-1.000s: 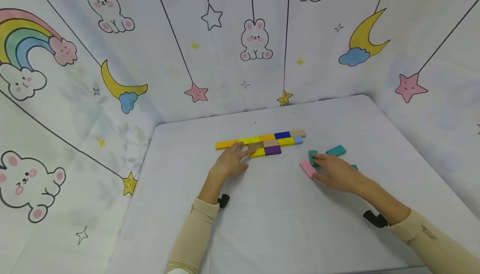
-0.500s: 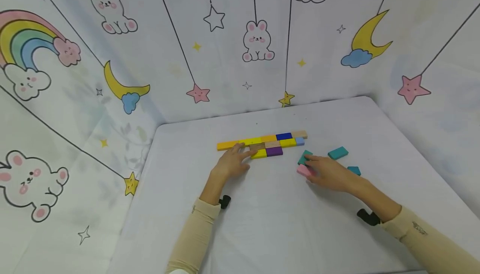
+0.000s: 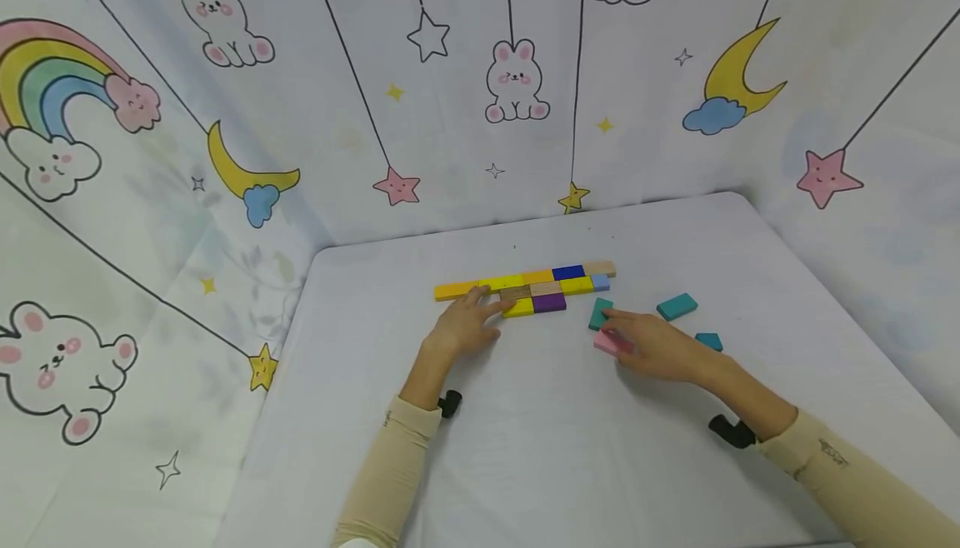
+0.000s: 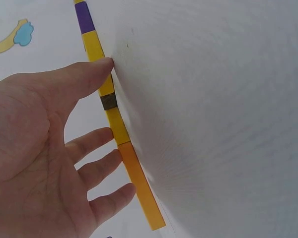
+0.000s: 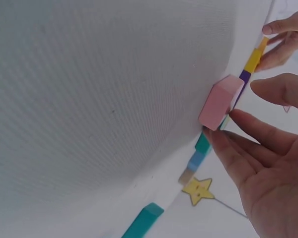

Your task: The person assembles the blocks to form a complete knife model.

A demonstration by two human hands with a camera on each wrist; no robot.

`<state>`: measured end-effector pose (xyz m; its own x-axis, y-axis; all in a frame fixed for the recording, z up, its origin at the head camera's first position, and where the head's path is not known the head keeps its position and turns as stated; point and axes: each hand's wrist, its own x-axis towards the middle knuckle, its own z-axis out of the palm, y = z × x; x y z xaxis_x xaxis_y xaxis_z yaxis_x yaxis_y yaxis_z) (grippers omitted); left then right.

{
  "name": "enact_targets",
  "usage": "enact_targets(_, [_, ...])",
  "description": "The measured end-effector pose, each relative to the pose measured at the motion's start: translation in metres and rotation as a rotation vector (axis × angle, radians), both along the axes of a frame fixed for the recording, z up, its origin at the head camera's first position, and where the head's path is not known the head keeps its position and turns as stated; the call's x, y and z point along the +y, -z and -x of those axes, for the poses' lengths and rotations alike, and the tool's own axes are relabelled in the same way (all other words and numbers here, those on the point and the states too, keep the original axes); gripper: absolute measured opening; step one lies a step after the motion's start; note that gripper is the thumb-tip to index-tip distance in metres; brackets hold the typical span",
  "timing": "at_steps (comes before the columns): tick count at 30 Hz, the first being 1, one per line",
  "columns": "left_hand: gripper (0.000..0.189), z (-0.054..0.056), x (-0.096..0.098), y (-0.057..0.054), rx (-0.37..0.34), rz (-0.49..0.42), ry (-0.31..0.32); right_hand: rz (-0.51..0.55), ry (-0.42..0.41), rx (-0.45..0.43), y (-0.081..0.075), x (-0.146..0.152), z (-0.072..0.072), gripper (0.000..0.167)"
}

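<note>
My left hand [image 3: 459, 330] rests on the left part of a flat layout of coloured wooden blocks, fingers spread and fairly straight. In the left wrist view its fingertips lie along an orange block [image 4: 141, 186] and yellow blocks, the thumb on a yellow block [image 4: 93, 45]. My right hand [image 3: 656, 346] reaches over a pink block [image 3: 609, 342], its fingers extended. Just beyond the pink block lies a teal block [image 3: 599, 314], right at the index fingertip. In the right wrist view fingertips meet the lower end of the pink block [image 5: 221, 101], while the thumb stands apart from it.
Two more teal blocks [image 3: 677, 306] [image 3: 708, 341] lie right of the right hand. The layout's right side has a purple block [image 3: 550, 302], a dark blue block [image 3: 567, 272] and a light blue block [image 3: 600, 282]. A printed cloth [image 3: 465, 140] stands behind the white table [image 3: 525, 448].
My right hand has moved left, and the teal and pink blocks near its fingertips have shifted left and turned. My left hand has stayed on the layout.
</note>
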<state>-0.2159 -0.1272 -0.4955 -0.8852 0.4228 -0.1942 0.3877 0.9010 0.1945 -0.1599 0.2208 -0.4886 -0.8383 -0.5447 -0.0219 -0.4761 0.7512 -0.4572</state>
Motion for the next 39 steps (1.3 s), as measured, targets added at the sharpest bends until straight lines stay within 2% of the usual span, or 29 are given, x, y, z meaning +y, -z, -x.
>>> enact_targets(6, [0.057,0.000,-0.001,-0.002,-0.006,0.019,-0.009,-0.035,-0.005,0.028,0.003,-0.003,0.004,0.054])
enact_targets(19, [0.057,-0.001,0.000,-0.004,-0.019,0.006,-0.018,-0.080,-0.037,0.131,0.010,-0.006,0.010,0.057])
enact_targets(30, [0.057,0.000,0.000,-0.001,0.005,0.026,-0.004,-0.096,0.013,0.106,0.006,-0.016,0.012,0.050])
enact_targets(39, [0.057,-0.002,0.001,-0.002,-0.015,0.004,-0.014,-0.110,0.019,0.103,0.006,-0.018,0.012,0.059])
